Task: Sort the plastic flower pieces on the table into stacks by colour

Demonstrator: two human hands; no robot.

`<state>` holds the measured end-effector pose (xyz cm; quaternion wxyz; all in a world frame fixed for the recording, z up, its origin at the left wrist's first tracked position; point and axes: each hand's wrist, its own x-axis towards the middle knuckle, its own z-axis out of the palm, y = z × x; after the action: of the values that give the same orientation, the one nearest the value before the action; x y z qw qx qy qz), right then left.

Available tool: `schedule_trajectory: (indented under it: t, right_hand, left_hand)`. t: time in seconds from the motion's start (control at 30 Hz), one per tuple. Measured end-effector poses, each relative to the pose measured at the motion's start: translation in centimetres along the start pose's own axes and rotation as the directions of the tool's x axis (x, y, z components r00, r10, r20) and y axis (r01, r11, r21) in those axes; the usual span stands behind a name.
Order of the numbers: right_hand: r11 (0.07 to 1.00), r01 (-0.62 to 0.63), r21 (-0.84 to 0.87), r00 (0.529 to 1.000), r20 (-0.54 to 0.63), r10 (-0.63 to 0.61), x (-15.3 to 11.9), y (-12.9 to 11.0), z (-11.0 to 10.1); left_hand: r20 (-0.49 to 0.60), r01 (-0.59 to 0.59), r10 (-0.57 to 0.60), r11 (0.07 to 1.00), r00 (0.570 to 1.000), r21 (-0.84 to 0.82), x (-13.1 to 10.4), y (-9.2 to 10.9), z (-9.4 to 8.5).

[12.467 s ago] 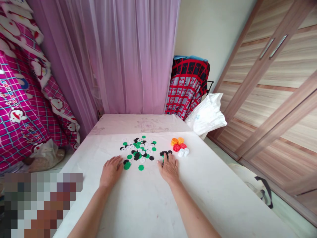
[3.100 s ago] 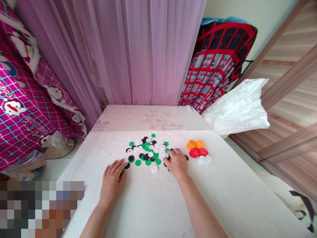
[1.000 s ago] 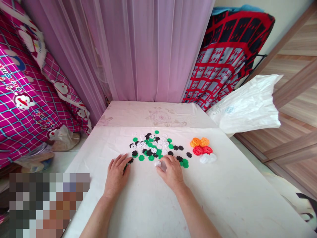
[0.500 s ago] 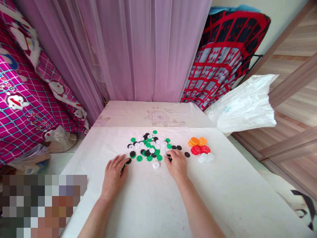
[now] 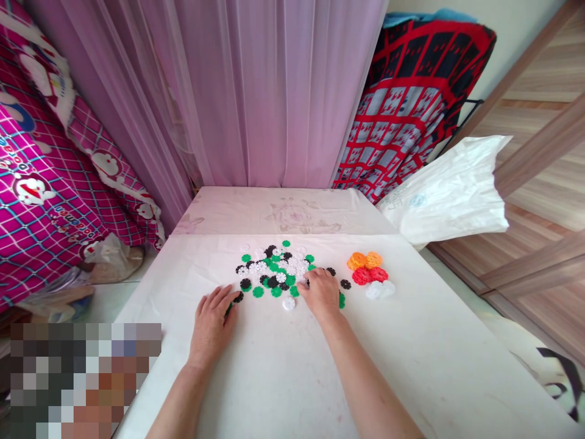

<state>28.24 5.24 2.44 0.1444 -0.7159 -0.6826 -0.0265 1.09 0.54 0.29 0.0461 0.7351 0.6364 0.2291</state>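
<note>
A loose heap of green, black and white notched discs (image 5: 274,266) lies spread on the white table (image 5: 274,366). At its left front edge rests my left hand (image 5: 214,320), fingers apart, beside a black disc (image 5: 238,297) and partly over a green one. My right hand (image 5: 321,294) reaches into the heap's right edge with its fingers bent; whether it grips a disc is hidden. A green disc (image 5: 342,300) shows just right of that hand. Between the hands lies a white disc stack (image 5: 289,303).
Orange discs (image 5: 357,261), red discs (image 5: 362,276) and whitish discs (image 5: 380,289) form groups at the right. A white plastic bag (image 5: 457,195) stands at the table's right back edge. A purple curtain (image 5: 274,91) hangs behind.
My right hand has shifted slightly left into the heap. A green disc now shows at its right side. My left hand has stayed nearly still.
</note>
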Motion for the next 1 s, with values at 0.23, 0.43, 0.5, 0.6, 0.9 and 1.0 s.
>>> schedule_trajectory:
  t: [0.23, 0.43, 0.5, 0.6, 0.9, 1.0]
  right_hand:
    - [0.996, -0.007, 0.09, 0.996, -0.086, 0.015, -0.3, 0.6, 0.7]
    - [0.927, 0.182, 0.327, 0.949, -0.307, -0.078, -3.7, 0.8, 1.1]
    - [0.905, 0.221, 0.363, 0.946, -0.305, -0.109, -4.8, 0.4, 1.2]
    - [0.902, 0.243, 0.356, 0.948, -0.283, -0.143, -5.5, -0.2, 1.1]
    - [0.919, 0.261, 0.297, 0.949, -0.254, -0.187, -5.2, -0.6, 0.9]
    - [0.918, 0.269, 0.291, 0.948, -0.247, -0.2, -5.3, -0.8, 1.0]
  left_hand:
    - [-0.005, -0.001, 0.001, 1.0, 1.0, -0.011, 0.0, 0.0, 0.1]
    - [-0.008, 0.005, -0.005, 0.999, 1.0, -0.039, 0.0, 0.1, 0.1]
    - [-0.014, 0.007, -0.007, 0.999, 1.0, -0.05, 0.0, 0.1, 0.1]
    - [-0.012, 0.007, -0.007, 0.998, 1.0, -0.063, -0.1, 0.1, 0.1]
    - [-0.004, 0.014, -0.015, 0.997, 1.0, -0.076, -0.1, 0.0, 0.2]
    - [-0.011, 0.015, -0.016, 0.997, 1.0, -0.079, -0.1, 0.0, 0.1]
